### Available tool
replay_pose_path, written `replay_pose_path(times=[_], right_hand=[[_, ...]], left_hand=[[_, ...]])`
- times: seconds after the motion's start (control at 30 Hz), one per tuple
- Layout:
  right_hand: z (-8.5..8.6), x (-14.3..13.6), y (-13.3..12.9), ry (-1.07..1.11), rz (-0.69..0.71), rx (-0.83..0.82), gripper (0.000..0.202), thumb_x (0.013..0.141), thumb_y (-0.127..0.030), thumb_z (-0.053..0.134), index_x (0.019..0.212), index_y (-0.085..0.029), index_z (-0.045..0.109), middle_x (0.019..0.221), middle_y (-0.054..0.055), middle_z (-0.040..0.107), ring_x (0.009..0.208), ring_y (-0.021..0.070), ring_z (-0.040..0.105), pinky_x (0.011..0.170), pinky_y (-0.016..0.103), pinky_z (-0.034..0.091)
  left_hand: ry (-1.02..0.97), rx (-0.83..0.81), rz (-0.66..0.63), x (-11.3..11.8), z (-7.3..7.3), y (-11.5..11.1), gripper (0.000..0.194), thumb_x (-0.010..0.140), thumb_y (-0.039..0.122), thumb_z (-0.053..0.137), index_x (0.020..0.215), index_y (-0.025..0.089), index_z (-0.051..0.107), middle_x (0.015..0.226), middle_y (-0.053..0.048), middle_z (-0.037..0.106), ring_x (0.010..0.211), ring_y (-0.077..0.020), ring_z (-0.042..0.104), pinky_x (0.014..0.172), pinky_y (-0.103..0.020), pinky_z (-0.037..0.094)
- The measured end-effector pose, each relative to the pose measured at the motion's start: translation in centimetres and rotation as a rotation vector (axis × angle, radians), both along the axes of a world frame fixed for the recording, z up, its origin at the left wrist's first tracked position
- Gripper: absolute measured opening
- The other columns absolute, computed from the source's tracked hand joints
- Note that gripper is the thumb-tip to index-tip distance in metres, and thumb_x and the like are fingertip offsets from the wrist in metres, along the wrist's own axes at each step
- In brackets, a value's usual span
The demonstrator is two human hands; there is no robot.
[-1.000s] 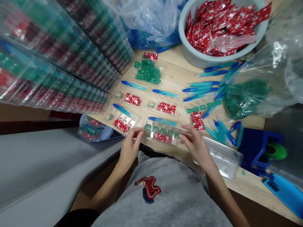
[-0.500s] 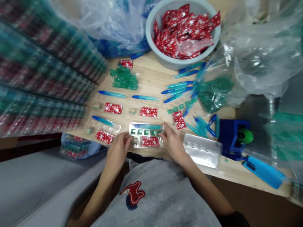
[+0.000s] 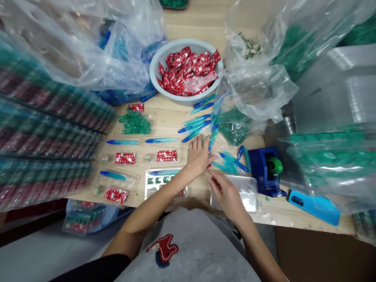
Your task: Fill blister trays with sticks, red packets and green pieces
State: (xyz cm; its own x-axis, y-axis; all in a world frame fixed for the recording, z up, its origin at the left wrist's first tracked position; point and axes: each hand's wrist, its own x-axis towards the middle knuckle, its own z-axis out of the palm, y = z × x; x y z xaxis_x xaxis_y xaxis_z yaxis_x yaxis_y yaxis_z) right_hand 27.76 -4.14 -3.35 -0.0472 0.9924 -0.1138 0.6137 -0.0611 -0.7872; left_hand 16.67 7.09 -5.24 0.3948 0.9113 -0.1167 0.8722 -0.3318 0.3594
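My left hand [image 3: 198, 157] is spread over the middle of the table, covering the spot beside the loose pens. Just a sliver of a red packet [image 3: 208, 166] shows by its thumb. Nearer me, my right hand [image 3: 227, 194] hovers over an empty clear plastic tray [image 3: 249, 192], fingers half bent, thumb and forefinger slightly apart, nothing visible between them. Under my left forearm lies a filled blister tray [image 3: 148, 192] with a blue pen [image 3: 164, 172], green square pieces [image 3: 158, 180] and a red packet, partly hidden.
Trays with pens and red packets [image 3: 125, 158] lie at left beside stacked filled trays [image 3: 53, 137]. A grey basin [image 3: 155, 80] of red packets stands behind. Blue pens [image 3: 232, 161], a tape dispenser [image 3: 263, 172], a blue phone [image 3: 315, 207] and plastic bags [image 3: 258, 86] lie at right.
Both hands have let go of the filled tray. The left crossed right over the red packet and green strip; the right moved slightly right and down. The camera view shifted.
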Motion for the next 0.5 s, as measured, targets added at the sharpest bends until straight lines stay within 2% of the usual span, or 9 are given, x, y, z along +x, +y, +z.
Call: replay_pose_path(times=[0.13,0.27,0.4,0.5], right_hand=[[-0.1,2.1,-0.6,0.023,-0.153,0.024,0.032,0.094,-0.033,0.047,0.111,-0.016,0.068,0.096,0.011,0.075,0.079,0.0207,0.071,0.072,0.033,0.058],[0.1,3.9,-0.2,0.078,-0.273,0.023,0.032,0.091,-0.038,0.051,0.107,-0.017,0.069,0.088,0.010,0.075,0.065,0.0198,0.068,0.063,0.034,0.057],[0.8,5.0,0.7,0.312,-0.467,-0.014,0.033,0.084,-0.042,0.060,0.105,-0.018,0.068,0.080,0.007,0.073,0.059,0.0187,0.065,0.060,0.034,0.055],[1.6,4.6,1.3,0.480,-0.489,-0.040,0.033,0.085,-0.046,0.061,0.104,-0.019,0.067,0.079,0.007,0.072,0.062,0.0188,0.066,0.062,0.034,0.055]], left_hand=[[0.016,0.042,-0.037,1.2,-0.8,-0.2,0.070,0.084,0.036,0.067,0.142,0.009,0.038,0.141,-0.026,0.047,0.128,-0.0366,0.050,0.100,-0.051,0.044],[0.028,0.101,-0.074,1.4,-0.4,-1.0,0.067,0.081,0.028,0.069,0.140,0.009,0.042,0.135,-0.027,0.052,0.118,-0.0370,0.056,0.094,-0.050,0.047],[-0.011,0.210,-0.134,0.5,2.0,-2.3,0.063,0.084,0.024,0.065,0.141,0.012,0.040,0.136,-0.024,0.051,0.121,-0.0360,0.053,0.097,-0.051,0.046],[-0.087,0.468,-0.271,-1.1,4.6,-3.9,0.056,0.087,0.020,0.062,0.139,0.015,0.041,0.137,-0.021,0.051,0.124,-0.0350,0.051,0.102,-0.052,0.042]])
